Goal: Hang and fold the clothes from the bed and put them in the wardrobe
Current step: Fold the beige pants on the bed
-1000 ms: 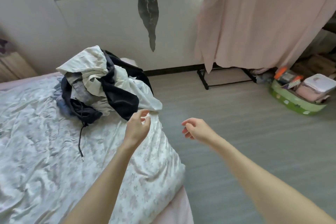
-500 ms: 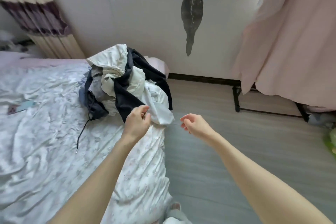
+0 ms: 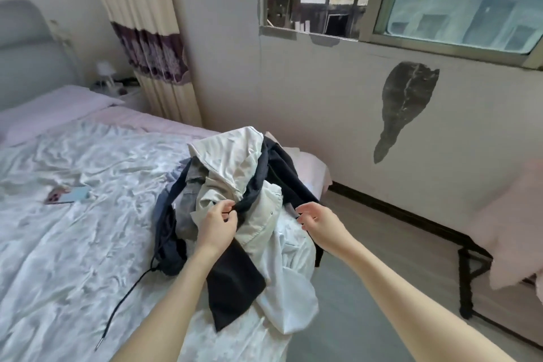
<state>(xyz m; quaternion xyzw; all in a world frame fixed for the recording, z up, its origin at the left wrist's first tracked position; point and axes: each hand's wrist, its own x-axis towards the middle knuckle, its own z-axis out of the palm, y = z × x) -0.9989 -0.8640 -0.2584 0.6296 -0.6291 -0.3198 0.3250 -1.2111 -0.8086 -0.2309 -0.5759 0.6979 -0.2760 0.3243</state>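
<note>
Bed (image 3: 73, 244), clothes pile (image 3: 235, 185), left hand (image 3: 217, 222) pinching black garment (image 3: 235, 282).

- I see a rumpled white cotton-like bed sheet (image 3: 73, 244), matt with a faint sheen.
- The cream woven cloth garment (image 3: 232, 161) looks smooth; the black soft matt fabric garment (image 3: 235, 285) looks fleecy.
- The black drawcord (image 3: 123, 303) carries a shiny metal tip.

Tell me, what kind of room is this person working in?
Most likely a home bedroom: a bed with a rumpled sheet and a pillow, a curtain beside a window, and a pile of clothes that both hands are sorting.
</note>
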